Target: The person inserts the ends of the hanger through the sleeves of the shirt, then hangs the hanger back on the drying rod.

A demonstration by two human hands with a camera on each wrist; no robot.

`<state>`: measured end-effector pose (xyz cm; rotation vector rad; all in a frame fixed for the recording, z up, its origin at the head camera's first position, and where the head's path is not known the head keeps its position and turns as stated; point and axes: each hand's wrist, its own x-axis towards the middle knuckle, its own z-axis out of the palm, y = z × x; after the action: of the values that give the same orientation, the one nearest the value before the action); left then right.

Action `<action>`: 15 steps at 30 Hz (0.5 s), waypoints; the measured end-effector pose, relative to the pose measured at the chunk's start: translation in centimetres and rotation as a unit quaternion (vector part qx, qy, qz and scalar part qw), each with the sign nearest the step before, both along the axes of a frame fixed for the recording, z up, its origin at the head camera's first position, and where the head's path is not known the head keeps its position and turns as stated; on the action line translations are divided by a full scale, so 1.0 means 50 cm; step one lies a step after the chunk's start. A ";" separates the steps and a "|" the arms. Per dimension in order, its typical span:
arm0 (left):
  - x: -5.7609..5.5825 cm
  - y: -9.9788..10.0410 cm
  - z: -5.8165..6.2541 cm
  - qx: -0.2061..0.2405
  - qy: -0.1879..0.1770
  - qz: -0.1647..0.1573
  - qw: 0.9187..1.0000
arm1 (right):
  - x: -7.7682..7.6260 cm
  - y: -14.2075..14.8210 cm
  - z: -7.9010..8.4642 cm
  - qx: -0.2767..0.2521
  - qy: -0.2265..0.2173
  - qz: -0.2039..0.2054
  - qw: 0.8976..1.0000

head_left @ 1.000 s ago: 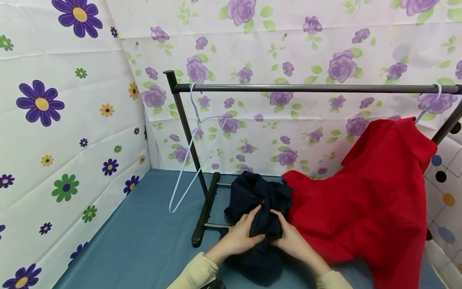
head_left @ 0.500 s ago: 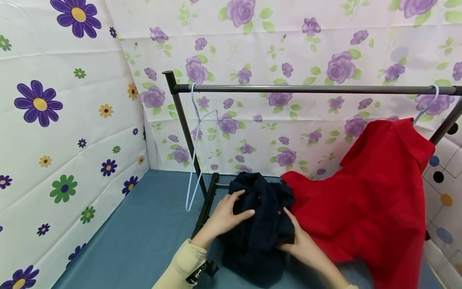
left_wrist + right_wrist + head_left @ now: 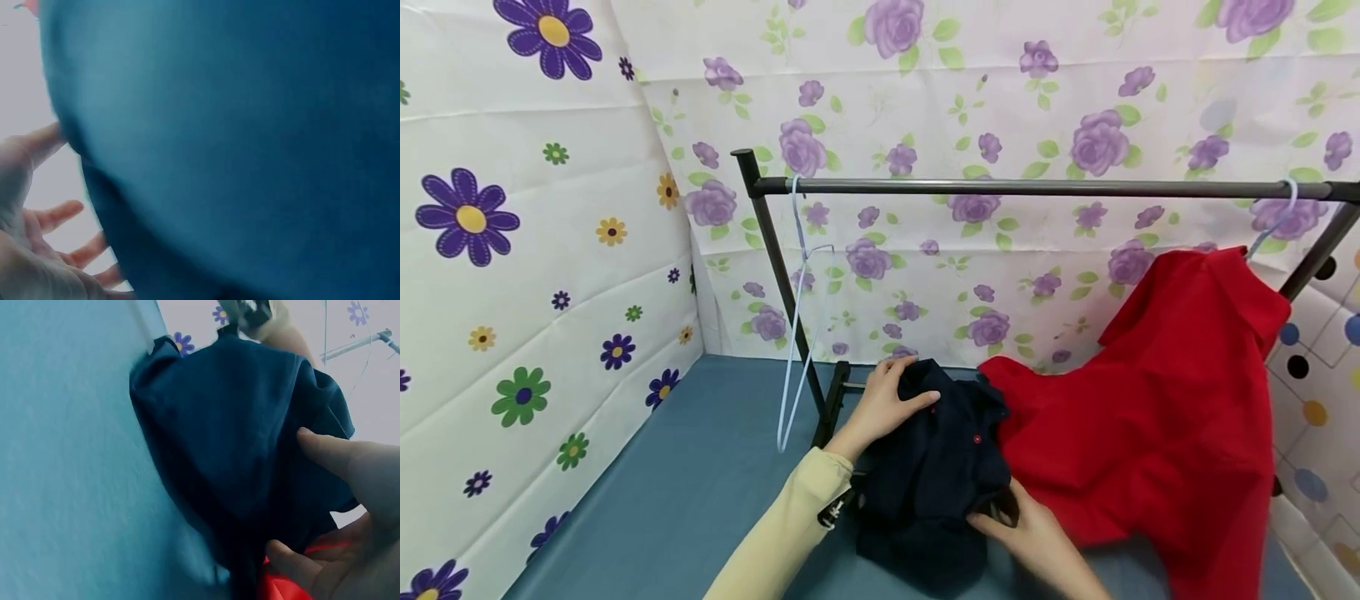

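Note:
A dark navy shirt [image 3: 917,500] with small red buttons lies bunched in front of me, between my two hands. At its upper left, my left hand [image 3: 880,408] holds the collar area, thumb in front and fingers at the top edge. Lower down on the other side, my right hand [image 3: 1033,529] pinches the cloth edge. The right wrist view has my right thumb on top of the navy shirt [image 3: 212,419] and fingers underneath. Blurred blue cloth [image 3: 219,125] fills most of the left wrist view, with the left hand [image 3: 37,244] spread at its edge.
A dark metal rack [image 3: 1000,188] spans the back. From its left end hangs a bare pale-blue hanger [image 3: 798,221]. A red shirt [image 3: 1180,400] hangs from another hanger [image 3: 1273,225] at the right and drapes beside the navy one. Blue cloth [image 3: 685,483] covers the table.
Both hands were close together on the bunched navy shirt. They have spread apart, the left up to the collar, the right lower. The bare hanger has swung round.

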<state>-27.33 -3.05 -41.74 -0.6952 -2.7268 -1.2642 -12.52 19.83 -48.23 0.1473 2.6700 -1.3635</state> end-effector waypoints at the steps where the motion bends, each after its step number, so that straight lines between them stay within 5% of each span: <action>1: -0.010 0.002 -0.011 -0.010 -0.010 -0.001 1.000 | 0.000 -0.004 -0.002 0.013 -0.006 -0.002 1.000; 5: -0.034 0.009 -0.045 -0.061 -0.059 -0.027 0.996 | 0.000 -0.022 -0.012 0.022 -0.026 -0.001 0.999; 9: -0.034 0.019 -0.069 -0.104 -0.097 -0.063 0.988 | -0.005 -0.038 -0.019 0.003 -0.028 -0.001 1.000; 15: -0.022 0.035 -0.092 -0.129 -0.096 -0.084 0.983 | -0.021 -0.058 -0.036 -0.012 0.013 0.014 1.000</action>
<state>-28.43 -1.32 -46.33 -0.8848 -3.0868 -1.0660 -13.59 16.91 -50.05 0.0901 2.6666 -1.3975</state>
